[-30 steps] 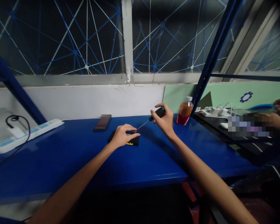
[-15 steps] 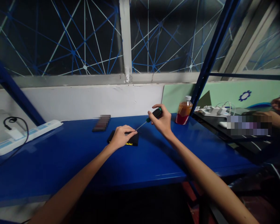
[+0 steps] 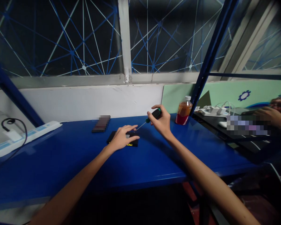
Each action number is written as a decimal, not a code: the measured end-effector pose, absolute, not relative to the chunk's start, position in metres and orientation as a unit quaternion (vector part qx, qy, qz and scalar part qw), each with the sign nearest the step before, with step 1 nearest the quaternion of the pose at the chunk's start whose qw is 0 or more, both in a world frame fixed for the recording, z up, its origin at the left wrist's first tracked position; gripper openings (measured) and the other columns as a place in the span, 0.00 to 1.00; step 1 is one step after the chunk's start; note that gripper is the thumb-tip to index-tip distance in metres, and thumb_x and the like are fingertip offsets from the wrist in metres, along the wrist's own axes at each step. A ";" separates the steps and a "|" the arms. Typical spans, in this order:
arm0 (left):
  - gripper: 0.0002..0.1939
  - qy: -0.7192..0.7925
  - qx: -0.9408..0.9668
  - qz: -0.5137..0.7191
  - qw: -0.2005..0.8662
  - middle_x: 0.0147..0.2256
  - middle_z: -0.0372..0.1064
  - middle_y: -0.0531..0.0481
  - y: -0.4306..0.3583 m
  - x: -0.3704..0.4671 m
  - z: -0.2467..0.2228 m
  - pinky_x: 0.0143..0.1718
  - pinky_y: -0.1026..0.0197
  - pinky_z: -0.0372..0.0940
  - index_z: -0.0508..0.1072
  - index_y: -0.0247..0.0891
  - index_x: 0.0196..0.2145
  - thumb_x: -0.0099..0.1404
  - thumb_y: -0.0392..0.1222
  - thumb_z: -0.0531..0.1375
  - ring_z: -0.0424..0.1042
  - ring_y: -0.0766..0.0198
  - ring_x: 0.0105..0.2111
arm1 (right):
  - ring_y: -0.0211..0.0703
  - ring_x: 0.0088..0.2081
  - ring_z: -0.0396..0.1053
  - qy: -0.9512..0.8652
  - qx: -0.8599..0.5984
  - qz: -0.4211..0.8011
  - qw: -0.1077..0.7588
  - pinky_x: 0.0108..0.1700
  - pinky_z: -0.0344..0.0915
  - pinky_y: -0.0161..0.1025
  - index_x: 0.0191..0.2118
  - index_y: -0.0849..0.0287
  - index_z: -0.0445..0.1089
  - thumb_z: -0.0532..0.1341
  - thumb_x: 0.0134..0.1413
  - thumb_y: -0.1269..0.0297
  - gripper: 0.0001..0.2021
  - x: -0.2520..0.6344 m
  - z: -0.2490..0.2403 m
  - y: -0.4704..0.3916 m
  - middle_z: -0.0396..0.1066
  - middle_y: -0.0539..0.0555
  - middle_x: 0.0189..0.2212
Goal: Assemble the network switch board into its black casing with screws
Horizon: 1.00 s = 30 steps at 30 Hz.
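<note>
My right hand [image 3: 162, 120] is wrapped round the black and green handle of a screwdriver [image 3: 154, 115]. Its thin metal shaft slants down to the left, the tip close to the fingers of my left hand [image 3: 123, 137]. That hand rests over a flat black box [image 3: 135, 142] with yellow marks along its front edge, thumb and forefinger spread apart. A small grey patch shows on the box between them. Whether the screwdriver tip touches anything is too small to tell.
On the blue table [image 3: 84, 168] a dark, partly blurred phone-like slab [image 3: 101, 123] lies behind the box. A drink bottle [image 3: 184, 110] stands back right, by a blue post [image 3: 204, 65]. A white power strip [image 3: 32, 137] lies left. Another person's hands [image 3: 271, 115] are at far right.
My left thumb and forefinger have parted from their pinch near the screwdriver tip, uncovering some of the box. The screwdriver stays in my right hand, nearly in place.
</note>
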State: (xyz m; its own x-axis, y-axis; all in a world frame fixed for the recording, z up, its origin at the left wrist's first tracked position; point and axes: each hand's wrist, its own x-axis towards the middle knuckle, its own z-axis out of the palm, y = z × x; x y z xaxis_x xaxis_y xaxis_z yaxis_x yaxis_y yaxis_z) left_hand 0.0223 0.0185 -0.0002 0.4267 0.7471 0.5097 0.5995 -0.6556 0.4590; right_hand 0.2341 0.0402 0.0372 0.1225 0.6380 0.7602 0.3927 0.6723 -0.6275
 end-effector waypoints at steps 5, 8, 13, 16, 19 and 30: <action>0.53 0.432 0.872 0.213 0.086 0.55 0.66 0.44 0.018 0.017 -0.001 0.55 0.42 0.54 0.45 0.48 0.66 0.50 0.63 0.65 0.63 0.45 0.54 | 0.35 0.17 0.63 -0.648 -0.394 0.096 0.645 0.23 0.61 0.34 0.40 0.55 0.65 0.61 0.52 0.61 0.10 0.237 0.041 0.041 0.63 0.43 0.17; 0.50 0.423 0.882 0.189 0.081 0.54 0.67 0.42 0.017 0.016 -0.001 0.53 0.42 0.55 0.48 0.48 0.65 0.52 0.63 0.64 0.64 0.44 0.54 | 0.36 0.16 0.64 -0.641 -0.392 0.099 0.652 0.23 0.62 0.35 0.40 0.55 0.64 0.61 0.52 0.62 0.09 0.239 0.043 0.041 0.63 0.42 0.16; 0.41 0.413 0.884 0.207 0.072 0.55 0.65 0.38 0.017 0.016 -0.003 0.50 0.43 0.59 0.60 0.45 0.61 0.53 0.62 0.64 0.65 0.42 0.53 | 0.37 0.15 0.65 -0.634 -0.389 0.100 0.660 0.22 0.62 0.35 0.39 0.54 0.64 0.61 0.52 0.62 0.09 0.241 0.046 0.040 0.64 0.42 0.15; 0.40 0.401 0.878 0.249 0.076 0.54 0.67 0.40 0.019 0.015 -0.004 0.50 0.45 0.61 0.62 0.47 0.60 0.52 0.59 0.66 0.67 0.44 0.52 | 0.36 0.15 0.65 -0.625 -0.390 0.095 0.670 0.22 0.62 0.35 0.39 0.54 0.64 0.62 0.52 0.61 0.09 0.243 0.047 0.042 0.64 0.42 0.16; 0.38 0.402 0.860 0.298 0.100 0.54 0.67 0.42 0.019 0.014 -0.001 0.52 0.47 0.62 0.63 0.47 0.59 0.52 0.56 0.67 0.67 0.47 0.52 | 0.36 0.15 0.65 -0.615 -0.387 0.094 0.681 0.20 0.61 0.34 0.40 0.55 0.64 0.62 0.52 0.60 0.10 0.247 0.047 0.044 0.63 0.41 0.15; 0.33 0.401 0.806 0.408 0.151 0.49 0.71 0.41 0.010 0.018 0.018 0.53 0.47 0.63 0.67 0.41 0.56 0.54 0.50 0.68 0.70 0.50 0.50 | 0.37 0.15 0.66 -0.608 -0.391 0.082 0.686 0.21 0.61 0.35 0.40 0.55 0.64 0.62 0.52 0.58 0.11 0.248 0.047 0.045 0.63 0.42 0.16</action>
State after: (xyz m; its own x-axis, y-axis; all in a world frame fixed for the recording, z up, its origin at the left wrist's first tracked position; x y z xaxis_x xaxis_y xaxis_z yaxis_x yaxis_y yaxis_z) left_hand 0.0184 0.0099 0.0179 0.3445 0.7702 0.5367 0.5234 -0.6322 0.5713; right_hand 0.2481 0.0453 0.0474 0.2477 0.5875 0.7704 0.3629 0.6810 -0.6361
